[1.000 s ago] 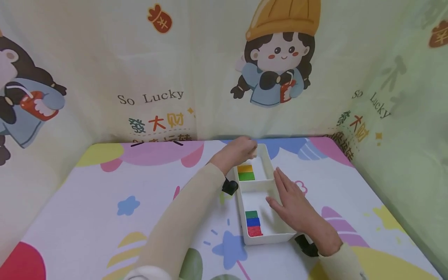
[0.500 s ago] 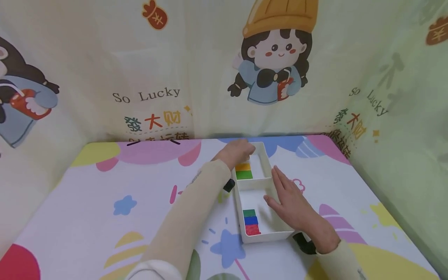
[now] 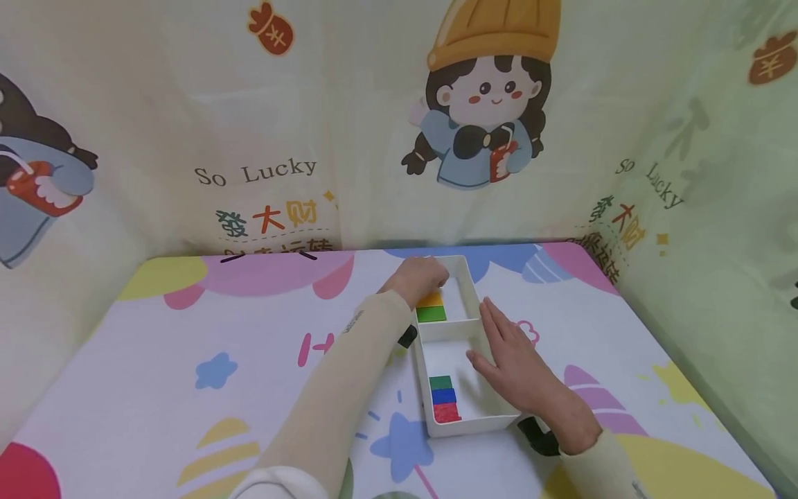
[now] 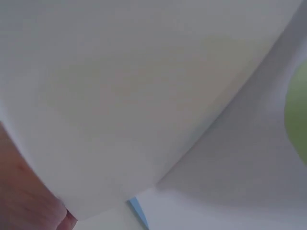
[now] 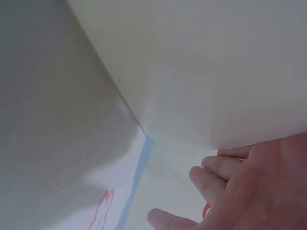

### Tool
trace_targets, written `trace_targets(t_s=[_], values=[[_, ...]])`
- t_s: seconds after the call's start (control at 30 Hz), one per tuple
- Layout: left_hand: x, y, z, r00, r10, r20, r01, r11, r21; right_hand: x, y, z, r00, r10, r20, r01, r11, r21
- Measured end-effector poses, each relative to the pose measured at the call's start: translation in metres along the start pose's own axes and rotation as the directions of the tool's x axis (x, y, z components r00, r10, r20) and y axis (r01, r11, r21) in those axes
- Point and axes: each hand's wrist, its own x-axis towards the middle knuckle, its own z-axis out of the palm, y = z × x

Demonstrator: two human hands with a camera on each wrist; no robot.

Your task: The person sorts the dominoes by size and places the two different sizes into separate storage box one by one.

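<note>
A white two-compartment tray (image 3: 451, 324) lies lengthwise on the table. Its far compartment holds an orange-yellow block (image 3: 430, 300) and a light green block (image 3: 431, 314) along the left wall. In the near one, a dark green block (image 3: 440, 382), a blue block (image 3: 444, 396) and a red block (image 3: 446, 413) sit in a row. My left hand (image 3: 415, 278) reaches over the far left wall, fingers bent down just beyond the orange-yellow block; I cannot tell whether they hold anything. My right hand (image 3: 522, 360) lies along the tray's right side with fingers extended, nothing in its grasp.
A patterned cloth (image 3: 262, 367) covers the table around the tray. Behind it hangs a printed curtain (image 3: 374, 138), with another side of it at the right. A pale wall (image 4: 120, 105) fills most of the left wrist view.
My left hand has come nearer along the tray's left side, toward the orange-yellow block. A pale spot at its fingertips a second ago is now out of sight. The right hand stays put.
</note>
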Motion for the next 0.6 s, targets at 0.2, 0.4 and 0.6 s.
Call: trace_targets(t_s=[0.2, 0.4, 0.6], values=[[-0.005, -0.001, 0.001, 1.000, -0.012, -0.013, 0.011, 0.998, -0.066, 0.000, 0.000, 0.001, 1.000, 0.000, -0.012, 0.000, 1.000, 0.002], [-0.014, -0.004, -0.001, 0.999, -0.022, 0.033, 0.026, 0.992, -0.127, -0.001, -0.003, 0.002, 1.000, 0.015, 0.013, -0.015, 1.000, 0.005], [-0.027, -0.013, -0.011, 0.995, 0.064, -0.082, -0.074, 0.989, -0.127, -0.002, -0.002, 0.000, 1.000, 0.023, -0.002, -0.023, 1.000, -0.002]])
